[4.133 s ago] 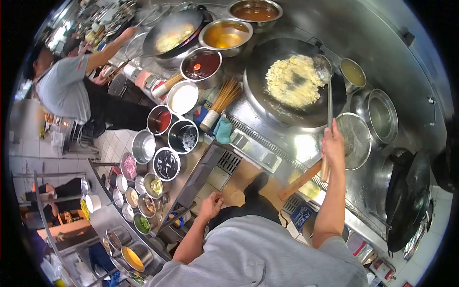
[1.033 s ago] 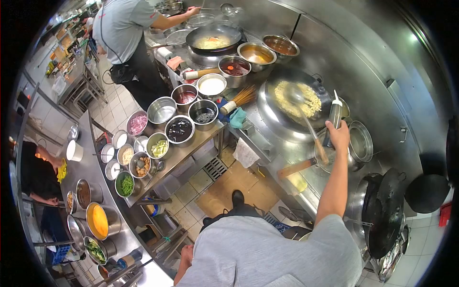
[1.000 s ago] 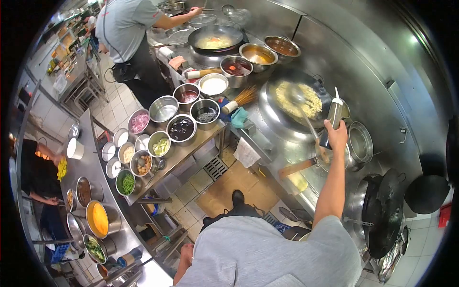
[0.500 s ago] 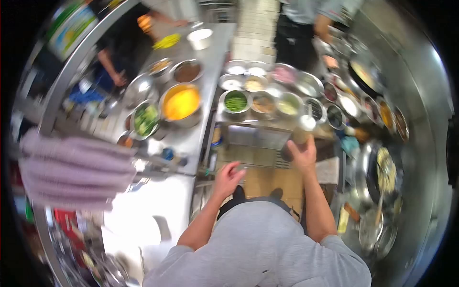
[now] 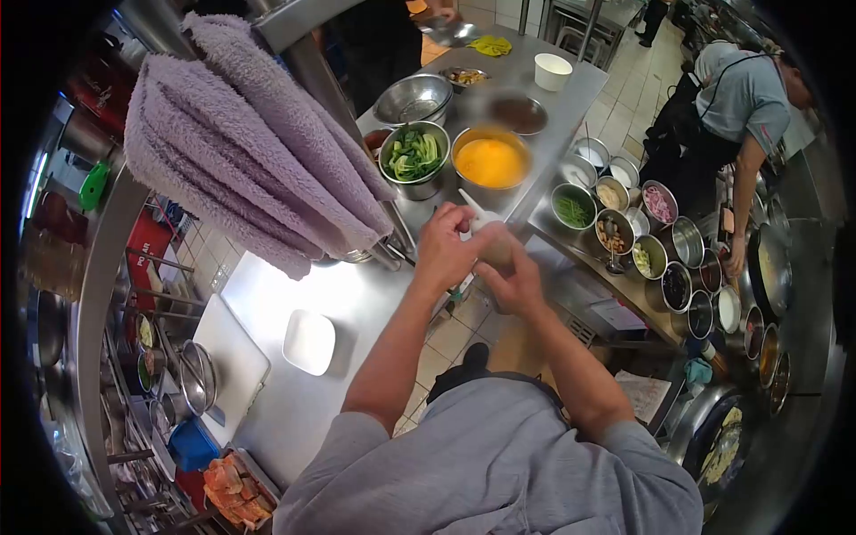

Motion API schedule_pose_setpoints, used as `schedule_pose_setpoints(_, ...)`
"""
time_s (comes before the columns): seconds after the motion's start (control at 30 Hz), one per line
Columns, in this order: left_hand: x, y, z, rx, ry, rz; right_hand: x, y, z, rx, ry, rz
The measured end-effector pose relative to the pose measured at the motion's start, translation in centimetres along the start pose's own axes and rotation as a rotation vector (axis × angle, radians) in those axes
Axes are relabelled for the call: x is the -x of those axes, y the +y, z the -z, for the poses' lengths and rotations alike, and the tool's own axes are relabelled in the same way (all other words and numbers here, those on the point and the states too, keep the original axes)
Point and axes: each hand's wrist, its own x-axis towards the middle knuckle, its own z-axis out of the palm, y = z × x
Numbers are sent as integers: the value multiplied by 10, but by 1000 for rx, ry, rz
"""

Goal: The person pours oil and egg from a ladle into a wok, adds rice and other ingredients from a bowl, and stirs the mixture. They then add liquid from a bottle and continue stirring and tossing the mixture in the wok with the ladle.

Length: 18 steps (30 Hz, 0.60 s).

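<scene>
Gripping a squeeze bottle (image 5: pixel 482 217), the right hand (image 5: pixel 519 281) meets the left hand (image 5: pixel 445 249), curled by the nozzle (image 5: pixel 468 199), its hold unclear.

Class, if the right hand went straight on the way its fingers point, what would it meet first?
Leaving aside the bottle it holds, the right hand would likely meet the left hand first, though depth between them is unclear.
</scene>
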Motion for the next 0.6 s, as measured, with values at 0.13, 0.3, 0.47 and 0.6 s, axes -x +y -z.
schedule_pose_setpoints(0.13,-6,-20,-1,69,-104,72,-3,1,3,5,-43,-18)
schedule_pose_setpoints(0.3,8,-35,-14,123,164,39,-36,27,-10,-53,29,-157)
schedule_pose_setpoints(0.47,103,-32,-9,128,27,149,-81,73,-49,-126,47,-243)
schedule_pose_setpoints(0.6,182,-52,-26,-19,-163,254,-101,99,-74,-116,13,-210)
